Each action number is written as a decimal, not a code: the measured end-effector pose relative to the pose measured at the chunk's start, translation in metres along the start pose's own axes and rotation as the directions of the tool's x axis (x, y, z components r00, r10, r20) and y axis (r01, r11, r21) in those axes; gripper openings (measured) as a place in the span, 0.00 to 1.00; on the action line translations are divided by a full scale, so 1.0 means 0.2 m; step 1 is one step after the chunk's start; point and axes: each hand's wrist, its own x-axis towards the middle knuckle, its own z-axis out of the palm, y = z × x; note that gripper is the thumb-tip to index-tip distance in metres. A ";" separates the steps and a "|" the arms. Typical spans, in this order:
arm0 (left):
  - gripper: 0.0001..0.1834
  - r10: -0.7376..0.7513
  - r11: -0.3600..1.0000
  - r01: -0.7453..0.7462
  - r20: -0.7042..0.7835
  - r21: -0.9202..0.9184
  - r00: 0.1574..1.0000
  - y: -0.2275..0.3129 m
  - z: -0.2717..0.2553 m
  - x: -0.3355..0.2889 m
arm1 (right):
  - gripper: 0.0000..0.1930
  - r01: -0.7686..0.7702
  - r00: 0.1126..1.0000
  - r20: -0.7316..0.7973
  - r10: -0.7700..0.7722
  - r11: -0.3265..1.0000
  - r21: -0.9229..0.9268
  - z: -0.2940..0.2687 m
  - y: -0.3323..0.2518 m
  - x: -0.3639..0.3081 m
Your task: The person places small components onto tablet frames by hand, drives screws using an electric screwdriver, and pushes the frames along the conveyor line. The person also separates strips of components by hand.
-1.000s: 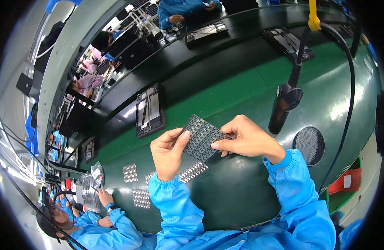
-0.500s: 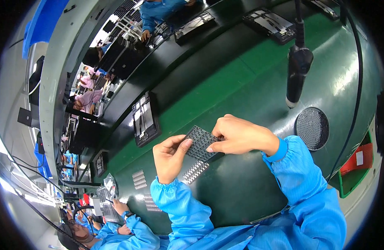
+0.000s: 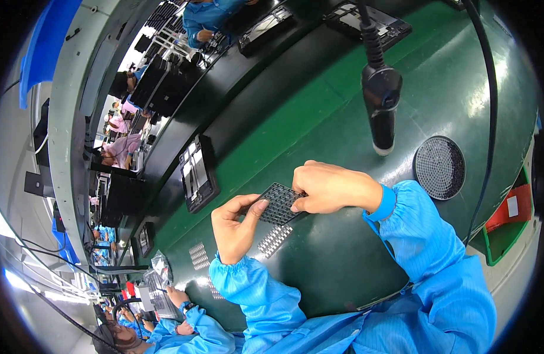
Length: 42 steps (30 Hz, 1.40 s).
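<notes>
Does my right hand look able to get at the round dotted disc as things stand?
Probably, yes: the round disc lies beside your right sleeve, nothing visible between. But your right hand grips the gridded panel and would likely need to release it first.

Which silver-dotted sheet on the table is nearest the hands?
The rightmost silver-dotted sheet, just below the held black grid panel; the others lie farther left.

The dark sheet (image 3: pixel 277 203) seems plastic, the green tabletop (image 3: pixel 337 253) glossy.

Left hand (image 3: pixel 236 230), right hand (image 3: pixel 338 189), pinching dark sheet (image 3: pixel 278 203)
</notes>
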 end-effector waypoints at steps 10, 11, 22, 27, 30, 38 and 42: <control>0.09 0.064 0.996 -0.064 0.011 0.054 0.998 0.02 0.01 0.02 | 0.12 -0.013 1.000 0.002 0.013 0.998 -0.066 0.00 0.01 0.00; 0.09 0.131 0.990 -0.131 0.005 0.054 0.991 0.03 0.03 0.02 | 0.12 -0.013 1.000 0.003 0.013 0.998 -0.066 0.01 0.01 -0.01; 0.06 0.048 0.993 -0.046 -0.017 0.106 0.999 -0.03 0.00 0.03 | 0.11 0.135 0.936 -0.330 -0.125 0.991 0.009 -0.07 0.05 -0.01; 0.06 0.017 0.998 -0.010 0.113 -0.059 0.993 -0.05 -0.03 0.04 | 0.06 0.111 0.956 -0.293 0.015 0.907 0.407 -0.09 0.04 0.03; 0.05 0.080 0.984 -0.066 0.082 -0.167 0.993 -0.06 0.00 0.04 | 0.06 0.119 0.959 -0.283 0.006 0.900 0.420 -0.08 0.06 0.02; 0.03 0.093 0.977 -0.081 0.052 -0.199 0.994 -0.04 0.03 0.04 | 0.05 0.143 0.944 -0.328 -0.025 0.929 0.342 -0.12 0.00 0.00; 0.03 0.169 0.962 -0.167 -0.009 -0.217 0.986 -0.02 0.10 0.04 | 0.06 0.193 0.891 -0.445 -0.090 0.962 0.192 -0.13 0.00 -0.02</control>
